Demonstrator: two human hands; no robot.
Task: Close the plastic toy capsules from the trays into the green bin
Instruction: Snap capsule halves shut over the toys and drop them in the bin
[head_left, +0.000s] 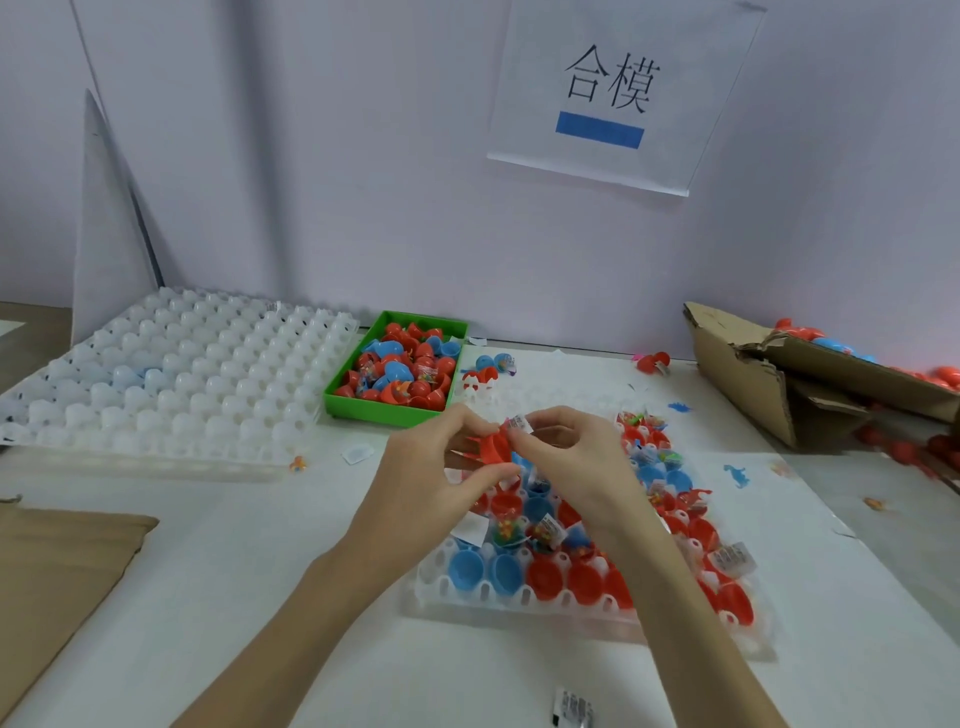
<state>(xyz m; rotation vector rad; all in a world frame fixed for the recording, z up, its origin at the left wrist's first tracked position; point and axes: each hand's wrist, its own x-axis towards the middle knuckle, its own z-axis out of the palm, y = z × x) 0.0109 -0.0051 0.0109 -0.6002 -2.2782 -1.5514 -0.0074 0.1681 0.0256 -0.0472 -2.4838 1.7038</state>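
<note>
Two bare forearms reach up from the near edge, and between them on the white table (234, 571) lies a small printed packet (571, 707), closest of all. Two white trays (171, 384) sit on it: the larger, far left, has its cups almost all bare, while the nearer tray (519, 597) under the hands carries open capsule halves, red and blue, several with little wrapped toys inside (too crowded for an exact count). One torn cardboard box (748, 384) at far right spills red and blue capsules. One green bin (363, 405) stands between the trays, heaped with red and blue capsules. Above the nearer tray, the left hand (431, 467) curls its fingers and thumb around a red capsule (491, 447), holding it just over the tray's middle. The right hand (566, 457) pinches the same capsule's top edge, where a small white label shows.
</note>
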